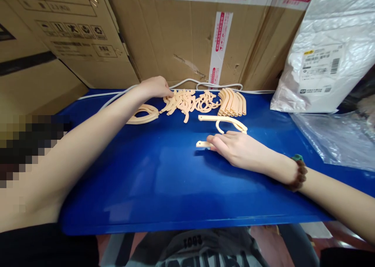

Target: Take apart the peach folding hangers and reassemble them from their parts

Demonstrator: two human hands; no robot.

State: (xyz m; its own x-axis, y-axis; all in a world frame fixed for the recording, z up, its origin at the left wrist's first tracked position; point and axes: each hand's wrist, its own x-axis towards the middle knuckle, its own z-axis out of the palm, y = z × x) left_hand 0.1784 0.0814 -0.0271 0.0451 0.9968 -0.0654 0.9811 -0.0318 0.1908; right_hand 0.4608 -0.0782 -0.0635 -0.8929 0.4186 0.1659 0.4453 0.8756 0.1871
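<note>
My left hand (pixel 156 87) reaches to the back of the blue table, its fingers bent down at the edge of a pile of short cream plastic pieces (pixel 178 101). Whatever its fingertips grip is hidden. My right hand (pixel 234 148) is closed around a cream plastic hanger arm (pixel 202 144), whose end with a small hole sticks out to the left. Just beyond that hand is another curved hanger arm (pixel 215 118), with a cream hook (pixel 219 127) between the two. Whether these parts are joined I cannot tell.
Along the back lie long curved arms (pixel 142 118), a heap of hooks (pixel 207 102) and a stack of curved arms (pixel 233 103). Cardboard boxes (pixel 175 36) wall off the rear, with a white cable (pixel 190 80) before them. A white parcel bag (pixel 319 64) and clear plastic (pixel 336 138) sit right.
</note>
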